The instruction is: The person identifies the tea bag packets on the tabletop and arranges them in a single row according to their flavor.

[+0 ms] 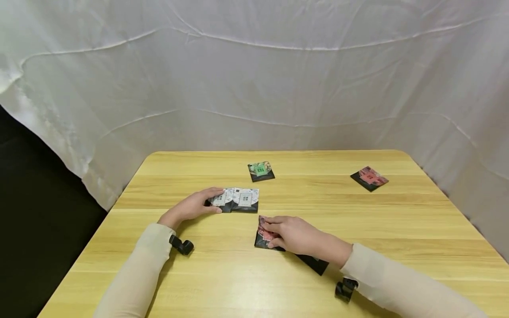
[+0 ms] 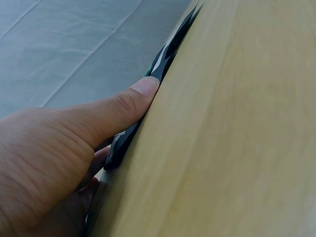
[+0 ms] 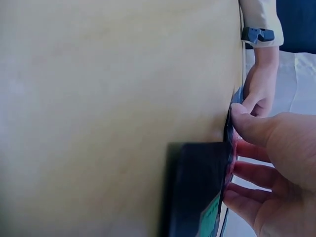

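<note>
Two flat black packets with white floral tops lie side by side on the table. My left hand (image 1: 193,205) holds the left white packet (image 1: 228,198) by its edges, thumb on the near side and fingers on the far side. Its neighbour, the right white packet (image 1: 245,204), lies against it. Nearer to me, my right hand (image 1: 297,235) grips a red-and-black packet (image 1: 260,242), fingers over its top and thumb at the near edge. Partly hidden below the right wrist is another black packet (image 1: 314,264), whose green label shows in the right wrist view (image 3: 197,182).
Towards the back of the wooden table (image 1: 191,165) lies a green-labelled packet (image 1: 261,171). A second red packet (image 1: 369,178) sits at the back right, turned at an angle. Behind the table hangs a pale curtain (image 1: 278,88).
</note>
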The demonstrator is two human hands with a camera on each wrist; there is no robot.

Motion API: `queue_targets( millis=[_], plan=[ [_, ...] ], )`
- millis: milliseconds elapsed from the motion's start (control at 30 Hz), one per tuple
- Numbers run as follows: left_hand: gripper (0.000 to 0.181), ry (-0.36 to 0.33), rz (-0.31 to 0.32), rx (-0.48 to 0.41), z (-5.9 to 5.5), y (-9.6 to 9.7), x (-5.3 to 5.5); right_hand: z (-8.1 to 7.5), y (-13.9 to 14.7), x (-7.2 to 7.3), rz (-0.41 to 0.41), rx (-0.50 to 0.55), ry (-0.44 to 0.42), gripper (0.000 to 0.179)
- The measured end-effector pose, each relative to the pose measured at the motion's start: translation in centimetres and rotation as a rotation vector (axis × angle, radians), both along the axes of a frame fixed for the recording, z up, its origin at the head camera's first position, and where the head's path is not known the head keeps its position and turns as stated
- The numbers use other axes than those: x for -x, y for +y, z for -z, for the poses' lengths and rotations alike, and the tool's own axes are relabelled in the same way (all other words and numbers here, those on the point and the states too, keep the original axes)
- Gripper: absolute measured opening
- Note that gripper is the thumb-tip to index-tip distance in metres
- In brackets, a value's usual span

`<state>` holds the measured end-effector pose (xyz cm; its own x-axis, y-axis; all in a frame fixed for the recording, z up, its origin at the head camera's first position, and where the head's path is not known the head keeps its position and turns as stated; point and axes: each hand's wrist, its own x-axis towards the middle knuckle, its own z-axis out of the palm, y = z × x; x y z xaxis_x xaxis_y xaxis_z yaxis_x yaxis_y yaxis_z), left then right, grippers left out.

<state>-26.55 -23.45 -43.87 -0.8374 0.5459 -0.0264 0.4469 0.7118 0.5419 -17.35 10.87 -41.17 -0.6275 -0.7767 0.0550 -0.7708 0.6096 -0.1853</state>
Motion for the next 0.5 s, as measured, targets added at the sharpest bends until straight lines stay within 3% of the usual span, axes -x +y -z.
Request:
queue_targets(
  millis=[500],
  plan=[
    [0.071,-0.026,-0.018,-0.012,-0.24,0.02,-0.26,0.01,0.38,0.67,0.047,0.019,-0.014,0.056]
  ],
)
